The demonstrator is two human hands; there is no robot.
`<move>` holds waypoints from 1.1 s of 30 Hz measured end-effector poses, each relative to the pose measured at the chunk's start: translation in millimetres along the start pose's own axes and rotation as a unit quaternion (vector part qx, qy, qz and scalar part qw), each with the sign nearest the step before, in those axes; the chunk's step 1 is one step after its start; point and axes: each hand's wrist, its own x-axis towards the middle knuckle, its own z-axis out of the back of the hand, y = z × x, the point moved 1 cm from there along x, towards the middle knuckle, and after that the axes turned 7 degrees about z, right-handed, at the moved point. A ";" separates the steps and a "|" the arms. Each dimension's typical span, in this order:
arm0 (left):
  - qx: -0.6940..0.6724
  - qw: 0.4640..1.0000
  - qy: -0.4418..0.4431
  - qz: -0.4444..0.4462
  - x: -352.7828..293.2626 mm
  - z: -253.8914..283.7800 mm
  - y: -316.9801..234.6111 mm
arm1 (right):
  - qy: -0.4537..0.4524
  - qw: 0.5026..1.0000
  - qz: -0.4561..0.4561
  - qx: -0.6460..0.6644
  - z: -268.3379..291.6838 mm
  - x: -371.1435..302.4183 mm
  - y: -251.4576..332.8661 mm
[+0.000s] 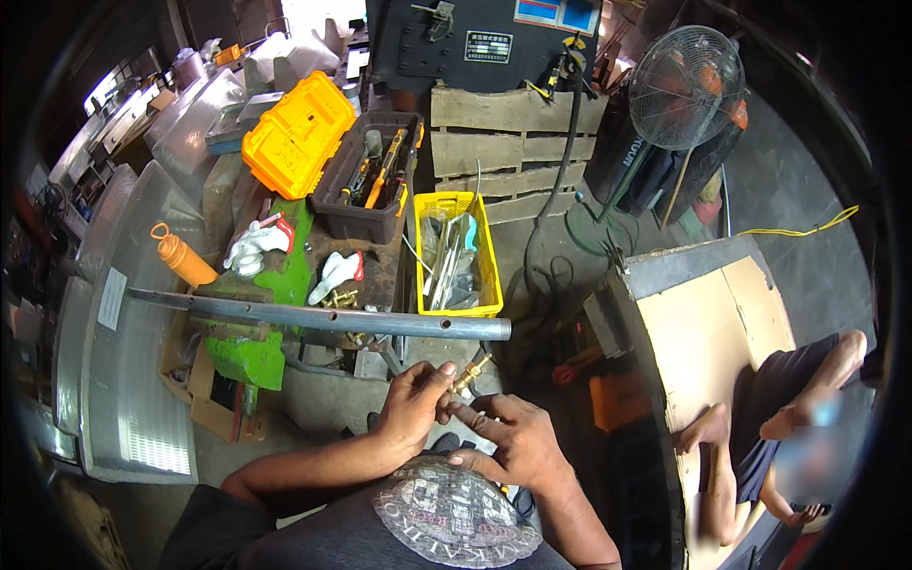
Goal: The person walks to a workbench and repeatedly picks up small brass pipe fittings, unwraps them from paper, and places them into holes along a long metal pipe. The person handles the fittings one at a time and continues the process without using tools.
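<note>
The left hand held a ridged brass fitting in a pinched grip; the right hand curled beside it, hold unclear, near a cylindrical, drilled metal tube.

We look dn/fwd from head-mtd L fisheye; L hand + R hand close, bench near edge just beyond.

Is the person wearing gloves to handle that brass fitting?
No, the left hand and right hand at the brass fitting are both bare.
</note>
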 end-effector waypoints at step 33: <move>0.180 0.904 0.222 -0.319 -14.3 -0.8 -34.6 | -0.155 0.577 -0.173 0.783 -22.5 -25.6 -8.1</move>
